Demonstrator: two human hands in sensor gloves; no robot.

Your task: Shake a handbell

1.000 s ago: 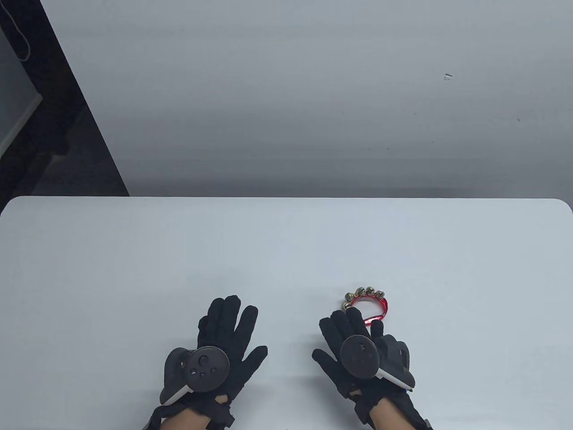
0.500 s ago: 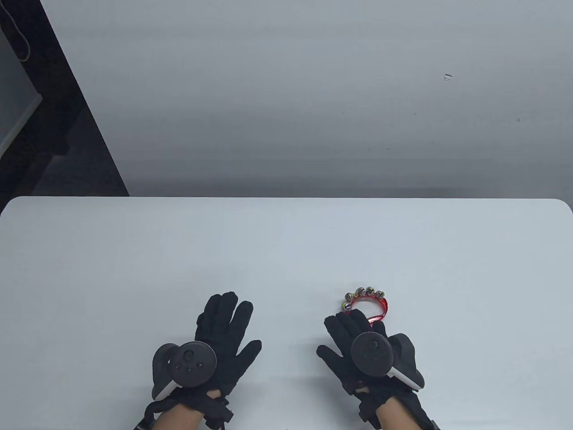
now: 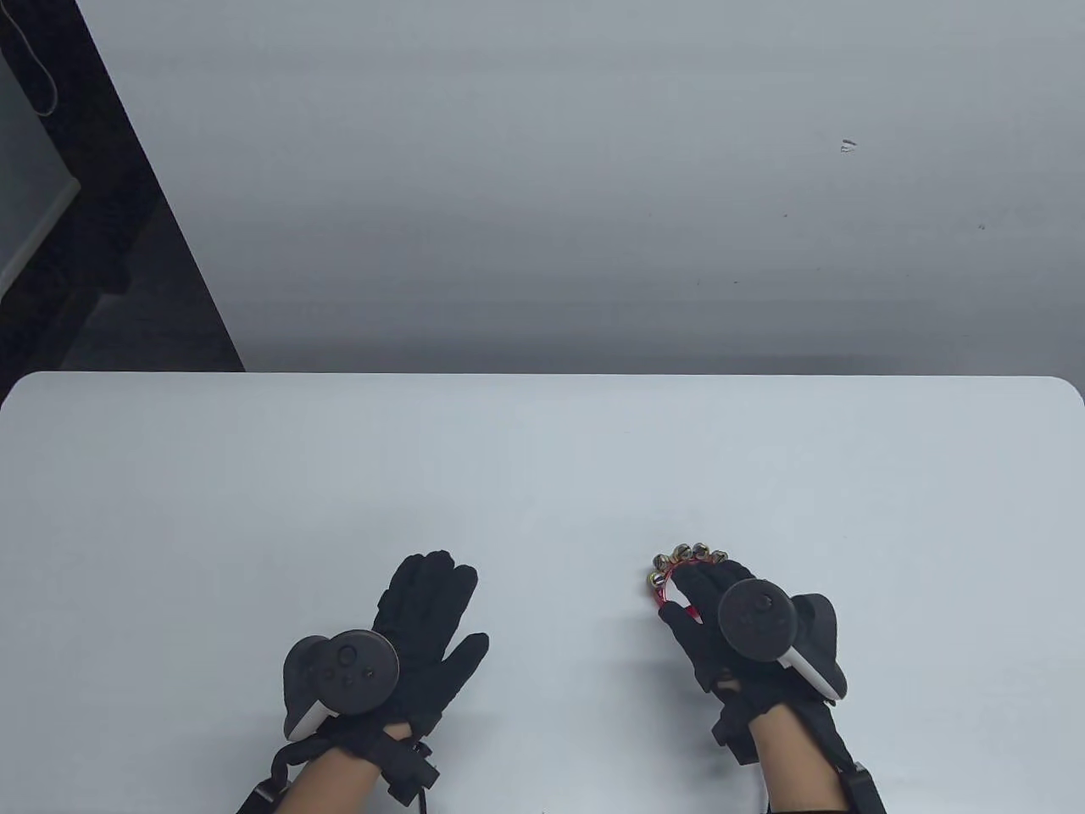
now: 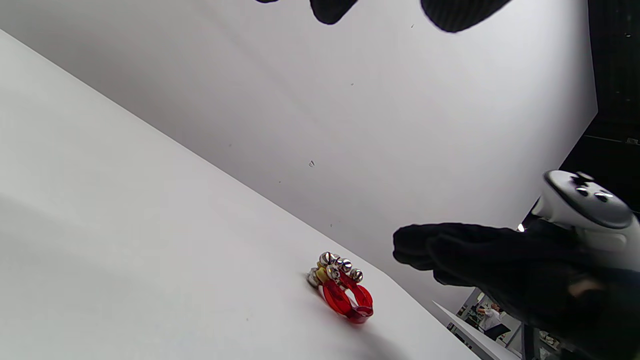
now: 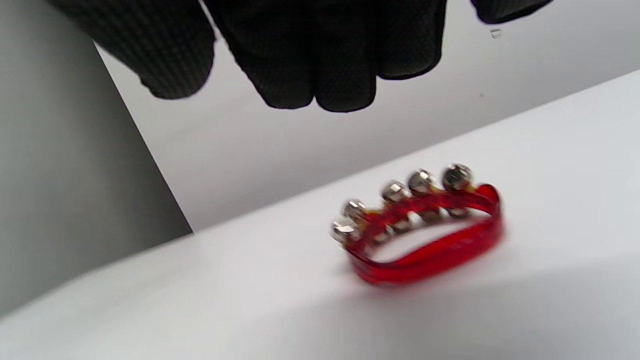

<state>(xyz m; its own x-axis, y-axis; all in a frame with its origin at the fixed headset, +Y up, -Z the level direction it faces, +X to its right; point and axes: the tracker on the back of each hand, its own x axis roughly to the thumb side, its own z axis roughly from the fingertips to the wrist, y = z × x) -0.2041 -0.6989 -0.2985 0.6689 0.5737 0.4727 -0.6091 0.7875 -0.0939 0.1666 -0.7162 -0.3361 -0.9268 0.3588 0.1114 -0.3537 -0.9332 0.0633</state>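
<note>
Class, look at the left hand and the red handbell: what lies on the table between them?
Nothing: between the left hand and the handbell only bare table shows in the table view.

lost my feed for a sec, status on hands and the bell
Right hand open above the bell, not touching. Left hand open, flat by the table. Bell lies on the table, nothing in the way.

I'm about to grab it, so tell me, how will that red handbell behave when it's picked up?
The handbell looks like a thin, hard, see-through plastic loop, so probably stiff and light. It lies flat on the table, so it is unlikely to roll. Its small metal bells will likely jingle at first touch.
</note>
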